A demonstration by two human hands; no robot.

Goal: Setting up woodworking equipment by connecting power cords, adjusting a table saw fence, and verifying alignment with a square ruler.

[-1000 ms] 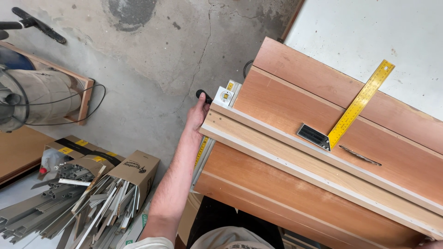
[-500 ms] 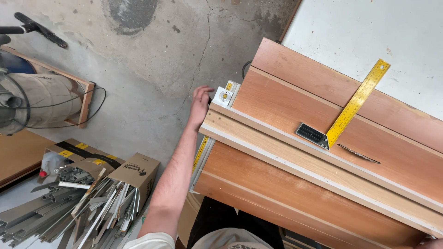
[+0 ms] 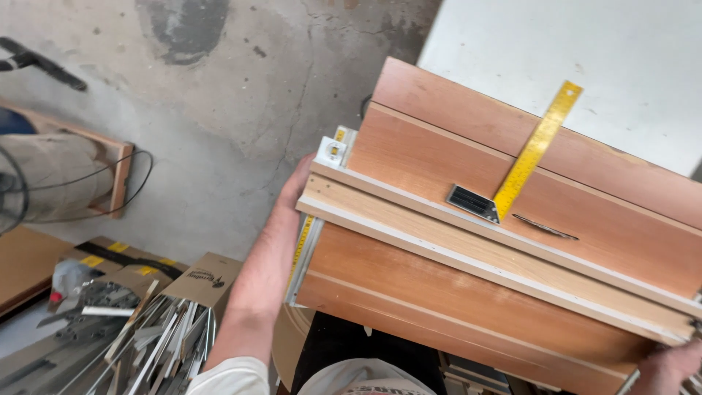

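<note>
Left hand (image 3: 292,219): pressed flat against the left end of the wooden panel stack (image 3: 512,241) — fingers hidden behind the edge, so their spread cannot be told.
Right hand (image 3: 669,366): at the lower right corner of the stack; its grip cannot be told.
Stack position: on a bench in front of the person, above the concrete floor (image 3: 219,110).
Square (image 3: 523,172): yellow blade lies loose on top — judged liable to slide, so keep the stack level.
Handling: push both ends evenly.

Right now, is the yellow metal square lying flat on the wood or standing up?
Lying flat: the yellow metal square rests with its blade flat across the reddish wooden panels.
</note>
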